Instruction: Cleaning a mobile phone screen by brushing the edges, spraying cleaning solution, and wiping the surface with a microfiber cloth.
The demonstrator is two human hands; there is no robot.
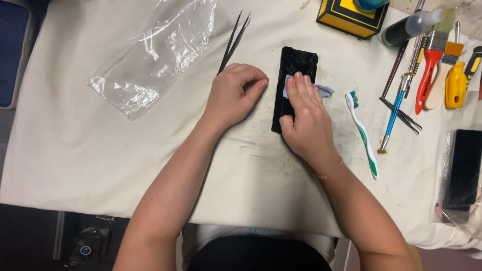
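Observation:
A black phone screen panel (pixel 296 62) lies lengthwise on the white cloth-covered table (pixel 75 145). My right hand (pixel 306 118) lies flat on the panel and presses a small pale blue wipe (pixel 324 91) against it with straight fingers. My left hand (pixel 232 94) rests on the cloth just left of the panel, its fingers curled in a loose fist with nothing visible inside. Black tweezers (pixel 233 40) lie beyond the left hand.
An empty clear plastic bag (pixel 155 55) lies at the left. A green and white toothbrush (pixel 363 135) is right of the panel. Brushes and screwdrivers (pixel 432 65), a small bottle (pixel 406 27) and a yellow box (pixel 351 17) crowd the far right. Another dark panel (pixel 463 170) sits in a bag.

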